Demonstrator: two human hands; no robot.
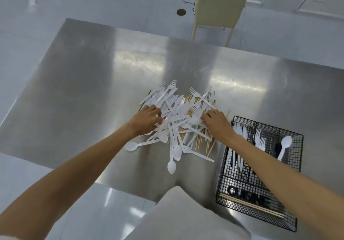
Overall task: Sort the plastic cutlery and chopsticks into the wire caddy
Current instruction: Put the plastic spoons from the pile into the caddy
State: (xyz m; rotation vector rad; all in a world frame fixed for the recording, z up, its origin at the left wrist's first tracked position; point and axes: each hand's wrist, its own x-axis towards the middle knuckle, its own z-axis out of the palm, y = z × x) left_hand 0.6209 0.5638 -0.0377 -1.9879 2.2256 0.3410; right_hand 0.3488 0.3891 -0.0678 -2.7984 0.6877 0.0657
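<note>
A brushed steel table [89,83] is carrying everything. A tangled pile [178,105] of white plastic cutlery and wooden chopsticks is lying at its centre. One stray spoon [131,146] is poking out at the pile's 8 o'clock, and a second spoon [171,166] at 6 o'clock. A black wire caddy [232,180] is sitting at 4 o'clock, near the pile, by the table's near edge.

White plastic cutlery [173,128] (forks, knives, spoons) lies tangled in a heap on the bench [93,90] before me. It is piled over pale wooden chopsticks [190,101] that show through the middle and along the right edge. Just right of it sits the black wire caddy [297,134], with knives [240,133] in the left slot, forks [259,140] in the middle, one spoon [284,144] on the right, and more chopsticks lying crosswise in the near compartment.
</note>
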